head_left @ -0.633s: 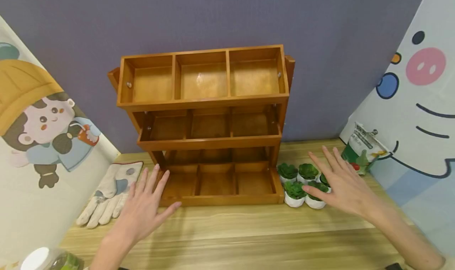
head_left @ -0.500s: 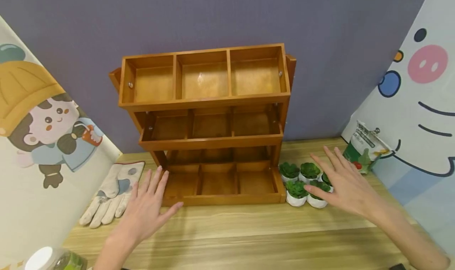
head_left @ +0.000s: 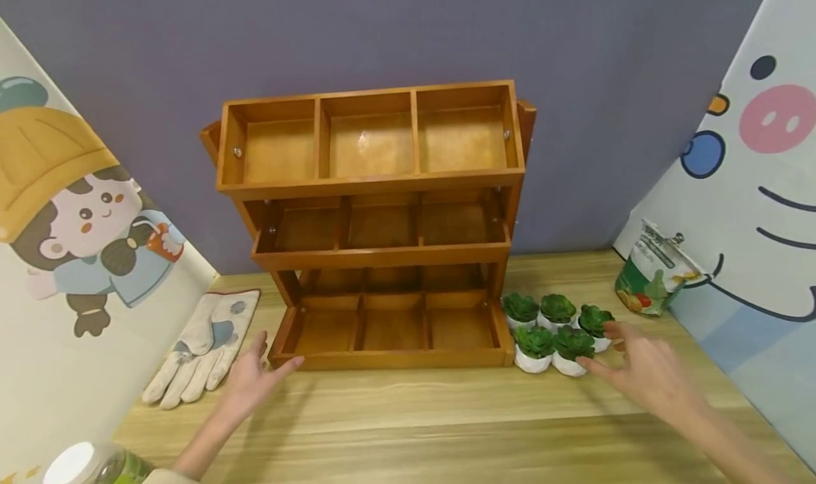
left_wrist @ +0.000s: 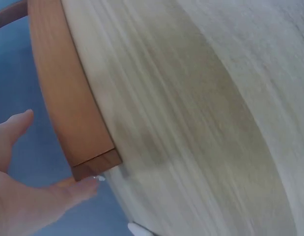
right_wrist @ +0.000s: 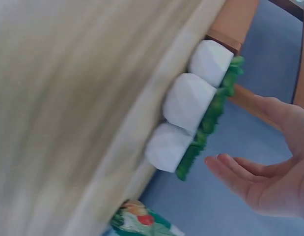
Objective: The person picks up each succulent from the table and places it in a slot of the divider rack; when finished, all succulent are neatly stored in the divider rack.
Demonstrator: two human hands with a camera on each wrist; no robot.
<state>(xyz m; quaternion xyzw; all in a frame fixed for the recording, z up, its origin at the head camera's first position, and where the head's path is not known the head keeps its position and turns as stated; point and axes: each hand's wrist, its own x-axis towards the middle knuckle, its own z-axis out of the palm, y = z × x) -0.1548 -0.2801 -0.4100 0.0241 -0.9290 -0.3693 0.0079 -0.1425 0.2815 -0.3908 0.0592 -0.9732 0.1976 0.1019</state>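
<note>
A brown wooden three-tier shelf (head_left: 382, 360), each tier split into three compartments, stands against the grey wall. My left hand (head_left: 247, 388), thumb and fingers spread, is by the front left corner of its bottom tier. In the left wrist view the thumb (left_wrist: 73, 194) shows close to the end of the wooden frame (left_wrist: 75, 93). Several small green succulents (head_left: 534, 341) in white faceted pots (right_wrist: 189, 102) cluster right of the shelf. Beside them my right hand (head_left: 656, 374) hovers with fingers loosely bent around no object, its fingertips overlapping the rightmost succulent (head_left: 595, 319) in the head view.
Pale work gloves (head_left: 207, 349) lie left of the shelf. A green-and-white bag (head_left: 653, 271) with a clip stands at the back right. A clear jar with a white lid (head_left: 73, 463) is at the front left. Printed white panels (head_left: 752, 257) flank the wooden table (head_left: 408, 427).
Both hands have drawn back toward the person. The right hand has moved off the succulents to their right side, its fingers more bent; the left has left the shelf's bottom compartment.
</note>
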